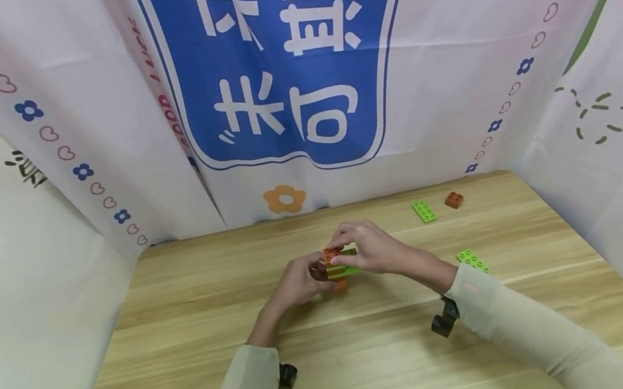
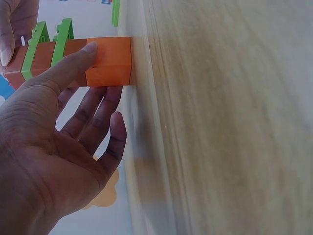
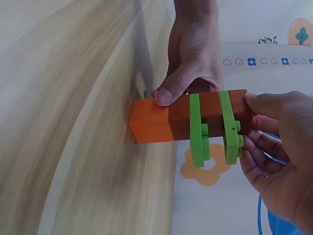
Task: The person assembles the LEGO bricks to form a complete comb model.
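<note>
A small tower of toy building bricks (image 1: pixel 333 271) stands upright near the middle of the table, between my hands. Its base is a bright orange block (image 3: pixel 150 121). Above that, brown bricks (image 3: pixel 179 117) alternate with two thin green plates (image 3: pixel 196 137), whose studded ends stick out to one side. My left hand (image 1: pixel 299 281) grips the tower low down, thumb across the joint of the orange block and the brown brick above it. At the top, my right hand (image 1: pixel 375 247) pinches the uppermost brown brick (image 3: pixel 238 100) between thumb and fingers.
On the wooden table (image 1: pixel 376 368), a green plate (image 1: pixel 424 211) and a brown brick (image 1: pixel 454 200) lie at the back right. Another green plate (image 1: pixel 471 259) lies nearer, partly behind my right sleeve. Printed cloth (image 1: pixel 430 135) hangs along the back and both sides.
</note>
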Demonstrator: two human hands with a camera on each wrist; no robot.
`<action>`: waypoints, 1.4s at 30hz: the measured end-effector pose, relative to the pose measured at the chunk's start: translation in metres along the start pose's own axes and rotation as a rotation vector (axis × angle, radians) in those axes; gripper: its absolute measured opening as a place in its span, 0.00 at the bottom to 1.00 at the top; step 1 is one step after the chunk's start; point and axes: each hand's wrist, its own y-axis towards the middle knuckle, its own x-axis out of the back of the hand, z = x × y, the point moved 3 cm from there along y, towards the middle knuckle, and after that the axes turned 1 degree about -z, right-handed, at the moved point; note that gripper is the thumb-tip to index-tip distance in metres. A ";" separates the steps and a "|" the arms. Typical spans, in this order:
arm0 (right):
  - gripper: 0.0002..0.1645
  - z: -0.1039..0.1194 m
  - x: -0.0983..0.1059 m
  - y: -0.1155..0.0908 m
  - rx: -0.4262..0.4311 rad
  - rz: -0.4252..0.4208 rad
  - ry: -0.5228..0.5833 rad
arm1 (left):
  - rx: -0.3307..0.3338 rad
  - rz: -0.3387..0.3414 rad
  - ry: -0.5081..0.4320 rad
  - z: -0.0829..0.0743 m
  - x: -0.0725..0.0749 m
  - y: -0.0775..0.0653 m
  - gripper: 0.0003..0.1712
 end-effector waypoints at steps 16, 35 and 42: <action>0.14 0.000 -0.003 0.001 -0.030 -0.019 -0.009 | 0.027 -0.009 0.001 0.001 0.003 0.000 0.25; 0.23 -0.013 0.024 -0.019 -0.053 -0.088 0.013 | 0.033 -0.011 -0.004 -0.002 0.002 0.000 0.23; 0.24 -0.019 0.035 -0.033 -0.074 -0.095 -0.007 | 0.042 -0.009 -0.020 -0.003 0.000 0.000 0.22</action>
